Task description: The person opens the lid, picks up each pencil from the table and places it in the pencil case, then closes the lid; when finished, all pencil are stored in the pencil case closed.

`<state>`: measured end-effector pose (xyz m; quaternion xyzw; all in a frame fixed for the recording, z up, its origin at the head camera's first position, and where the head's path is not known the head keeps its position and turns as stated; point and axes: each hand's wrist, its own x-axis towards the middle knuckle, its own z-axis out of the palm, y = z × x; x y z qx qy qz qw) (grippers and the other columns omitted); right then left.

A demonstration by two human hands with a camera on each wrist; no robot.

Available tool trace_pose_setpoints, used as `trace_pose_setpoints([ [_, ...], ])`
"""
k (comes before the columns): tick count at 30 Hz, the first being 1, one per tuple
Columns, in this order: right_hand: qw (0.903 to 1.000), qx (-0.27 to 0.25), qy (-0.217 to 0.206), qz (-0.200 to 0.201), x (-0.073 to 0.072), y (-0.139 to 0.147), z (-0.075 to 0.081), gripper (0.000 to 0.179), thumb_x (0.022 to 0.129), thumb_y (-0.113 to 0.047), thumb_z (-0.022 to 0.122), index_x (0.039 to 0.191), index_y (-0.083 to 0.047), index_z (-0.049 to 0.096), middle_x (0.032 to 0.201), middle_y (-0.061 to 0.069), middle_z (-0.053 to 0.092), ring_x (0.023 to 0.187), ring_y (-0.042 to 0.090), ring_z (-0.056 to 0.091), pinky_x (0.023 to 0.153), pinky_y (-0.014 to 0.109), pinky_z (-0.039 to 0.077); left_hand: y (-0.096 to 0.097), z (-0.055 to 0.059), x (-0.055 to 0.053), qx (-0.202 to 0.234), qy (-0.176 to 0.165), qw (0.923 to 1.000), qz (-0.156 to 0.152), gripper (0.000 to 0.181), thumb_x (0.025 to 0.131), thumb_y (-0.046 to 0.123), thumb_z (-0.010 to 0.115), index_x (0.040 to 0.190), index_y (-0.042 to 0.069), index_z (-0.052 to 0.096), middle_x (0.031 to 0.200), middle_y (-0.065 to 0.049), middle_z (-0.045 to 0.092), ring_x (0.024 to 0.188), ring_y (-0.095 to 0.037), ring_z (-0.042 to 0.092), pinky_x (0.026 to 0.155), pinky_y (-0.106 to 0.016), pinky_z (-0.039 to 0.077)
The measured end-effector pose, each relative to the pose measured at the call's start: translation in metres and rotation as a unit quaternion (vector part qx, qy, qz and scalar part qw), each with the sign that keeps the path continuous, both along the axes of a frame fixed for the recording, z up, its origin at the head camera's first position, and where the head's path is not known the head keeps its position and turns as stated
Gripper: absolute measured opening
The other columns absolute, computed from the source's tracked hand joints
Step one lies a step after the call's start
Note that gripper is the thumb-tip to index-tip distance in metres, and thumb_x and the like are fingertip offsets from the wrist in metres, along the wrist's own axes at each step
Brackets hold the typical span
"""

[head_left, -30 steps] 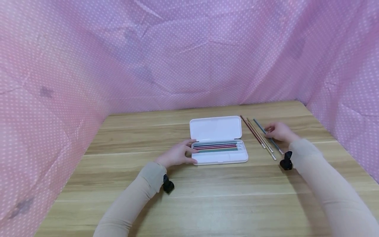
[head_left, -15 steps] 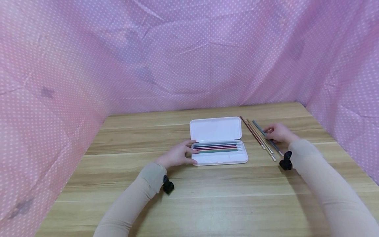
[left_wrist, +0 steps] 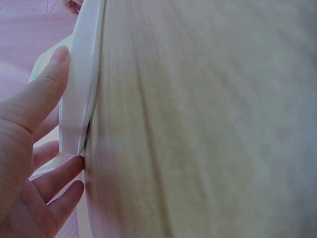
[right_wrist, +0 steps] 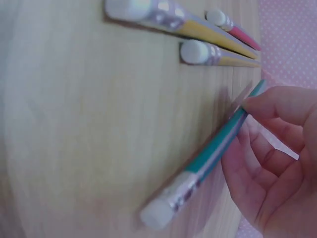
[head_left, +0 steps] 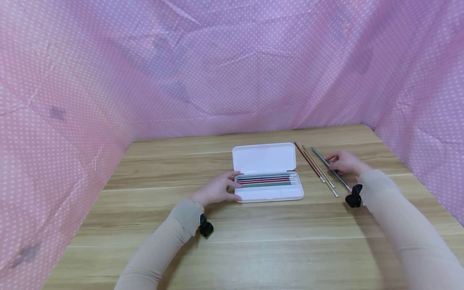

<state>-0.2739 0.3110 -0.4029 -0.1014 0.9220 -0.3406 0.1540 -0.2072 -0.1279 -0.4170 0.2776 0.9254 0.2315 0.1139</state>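
My left hand (head_left: 215,189) holds the left end of a white pencil case (head_left: 259,195), with the thumb on its front wall (left_wrist: 79,99) and the other fingers round the end. The case's lid (head_left: 264,157) is folded back, and several pencils (head_left: 268,180) lie inside along the rear compartment. On the right, my right hand (head_left: 346,162) pinches a green pencil (right_wrist: 218,146) between thumb and finger; its white eraser end points toward me. Two yellow pencils (right_wrist: 233,58) and a red pencil (right_wrist: 242,37) lie on the table just left of it.
The wooden table (head_left: 253,241) ends at a pink dotted curtain (head_left: 232,80), which hangs behind and on both sides. A small black wrist camera (head_left: 206,226) sits under the left cuff and another black camera (head_left: 354,196) under the right.
The right hand now pinches the green pencil and has shifted it slightly, first left, then back to the right. The left hand and the case stay put.
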Motion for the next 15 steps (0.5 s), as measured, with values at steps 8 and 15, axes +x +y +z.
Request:
trace_pose_setpoints([
  [8, 0.9996, -0.025, -0.007, -0.01, -0.0002, 0.0026, 0.0031, 0.046, 0.089, -0.007, 0.057, 0.127, 0.016, 0.047, 0.094, 0.012, 0.059, 0.075, 0.007, 0.056, 0.066, 0.022, 0.054, -0.0004, 0.0034, 0.0009, 0.002, -0.003, 1.0, 0.005, 0.053, 0.079, 0.041, 0.074, 0.124, 0.015, 0.064, 0.153, -0.001, 0.031, 0.137, -0.025, 0.035, 0.112, -0.041, 0.032],
  [15, 0.9991, -0.038, 0.01, -0.015, 0.004, -0.0032, 0.0055, 0.046, 0.09, -0.009, 0.059, 0.128, 0.013, 0.047, 0.1, 0.015, 0.059, 0.074, 0.003, 0.054, 0.063, 0.019, 0.052, -0.0005, 0.0035, 0.0018, -0.002, -0.002, 1.0, 0.0, 0.054, 0.08, 0.042, 0.073, 0.125, 0.015, 0.063, 0.153, -0.001, 0.031, 0.137, -0.025, 0.036, 0.111, -0.041, 0.034],
])
